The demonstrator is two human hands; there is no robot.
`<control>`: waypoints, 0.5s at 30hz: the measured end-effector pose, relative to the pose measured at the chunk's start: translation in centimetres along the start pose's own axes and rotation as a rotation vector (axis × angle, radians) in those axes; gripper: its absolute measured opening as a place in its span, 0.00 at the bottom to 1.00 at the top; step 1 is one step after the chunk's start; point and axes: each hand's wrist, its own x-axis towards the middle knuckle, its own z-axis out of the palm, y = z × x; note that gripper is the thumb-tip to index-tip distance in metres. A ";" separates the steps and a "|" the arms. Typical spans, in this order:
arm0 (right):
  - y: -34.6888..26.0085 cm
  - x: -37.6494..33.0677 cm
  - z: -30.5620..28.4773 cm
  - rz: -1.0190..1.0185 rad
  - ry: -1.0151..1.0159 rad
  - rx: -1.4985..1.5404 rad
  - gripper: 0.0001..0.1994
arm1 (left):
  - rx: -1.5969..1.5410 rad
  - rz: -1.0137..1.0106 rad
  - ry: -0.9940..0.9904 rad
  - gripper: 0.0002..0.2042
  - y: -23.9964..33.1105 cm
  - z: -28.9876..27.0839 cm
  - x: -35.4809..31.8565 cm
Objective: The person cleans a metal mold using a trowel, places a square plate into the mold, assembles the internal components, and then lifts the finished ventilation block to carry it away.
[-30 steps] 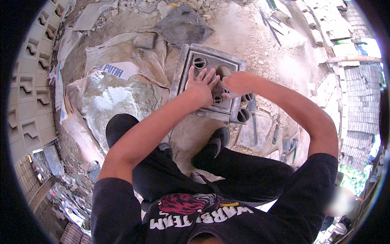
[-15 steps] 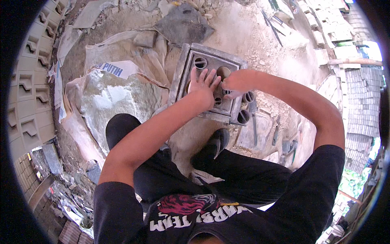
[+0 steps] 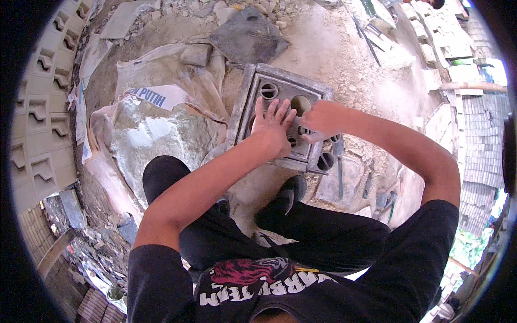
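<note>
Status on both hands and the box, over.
Left hand spread open on box. Right hand curled over its right side, hold unclear. Hands partly block view of its openings.

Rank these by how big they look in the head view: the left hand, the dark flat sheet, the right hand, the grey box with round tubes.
1. Grey box with round tubes
2. Dark flat sheet
3. Left hand and right hand: too alike to separate.
</note>
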 end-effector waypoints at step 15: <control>0.0 -1.6 -1.1 0.032 -0.019 0.032 0.26 | 0.007 0.015 -0.026 0.41 -0.1 -0.7 0.0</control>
